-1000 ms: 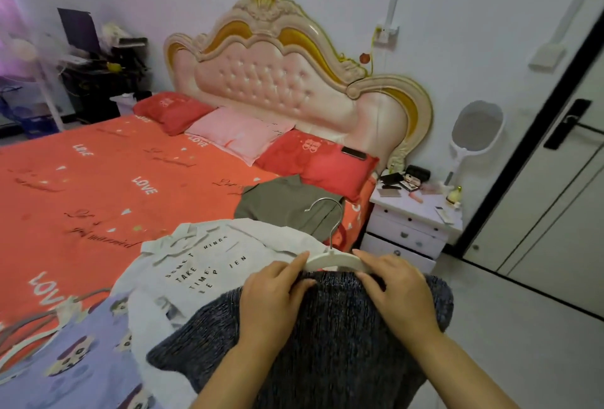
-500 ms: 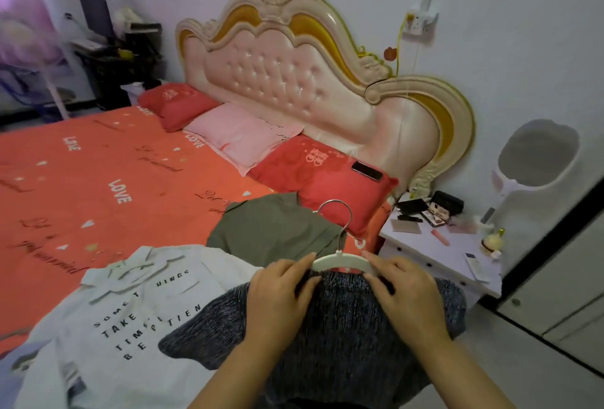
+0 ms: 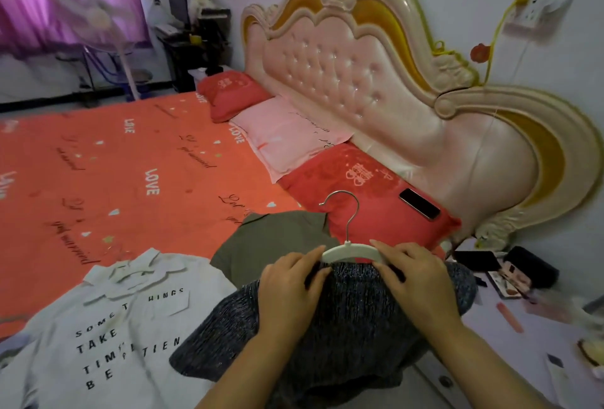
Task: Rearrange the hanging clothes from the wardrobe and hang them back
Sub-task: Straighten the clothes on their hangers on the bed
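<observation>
- Our left hand point(image 3: 291, 291) pinches the neckline of the dark knit sweater point(image 3: 346, 327) against the left end of the white hanger point(image 3: 351, 251).
- Our right hand point(image 3: 413, 281) clamps sweater and hanger on the other side.
- The hanger's metal hook stands up over the red pillow point(image 3: 366, 203), where a phone point(image 3: 419, 203) lies.
- An olive shirt point(image 3: 274, 245) and a white lettered shirt point(image 3: 108, 336) lie flat on the orange bed point(image 3: 98, 173).
</observation>
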Action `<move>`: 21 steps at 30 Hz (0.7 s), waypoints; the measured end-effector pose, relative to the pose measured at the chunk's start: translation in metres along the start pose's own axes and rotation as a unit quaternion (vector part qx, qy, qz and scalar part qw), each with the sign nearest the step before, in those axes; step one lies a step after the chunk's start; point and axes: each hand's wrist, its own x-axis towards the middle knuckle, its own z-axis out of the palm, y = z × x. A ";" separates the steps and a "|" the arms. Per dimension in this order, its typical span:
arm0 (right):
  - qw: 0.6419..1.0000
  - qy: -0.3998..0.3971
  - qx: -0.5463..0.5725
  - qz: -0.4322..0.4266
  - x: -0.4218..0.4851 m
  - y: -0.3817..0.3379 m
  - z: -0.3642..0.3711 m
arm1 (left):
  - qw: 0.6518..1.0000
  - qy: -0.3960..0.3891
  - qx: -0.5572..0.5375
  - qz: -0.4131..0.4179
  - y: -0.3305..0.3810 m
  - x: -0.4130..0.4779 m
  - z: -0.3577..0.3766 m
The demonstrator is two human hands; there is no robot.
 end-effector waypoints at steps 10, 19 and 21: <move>0.997 -0.057 0.023 -0.036 0.113 0.051 0.086 | 0.997 -0.010 0.015 -0.073 -0.066 0.086 0.069; 0.981 -0.155 0.084 -0.083 0.205 0.081 0.193 | 0.979 -0.004 0.062 -0.192 -0.137 0.138 0.122; 0.972 -0.186 0.107 -0.099 0.228 0.086 0.224 | 0.971 -0.004 0.079 -0.226 -0.156 0.152 0.133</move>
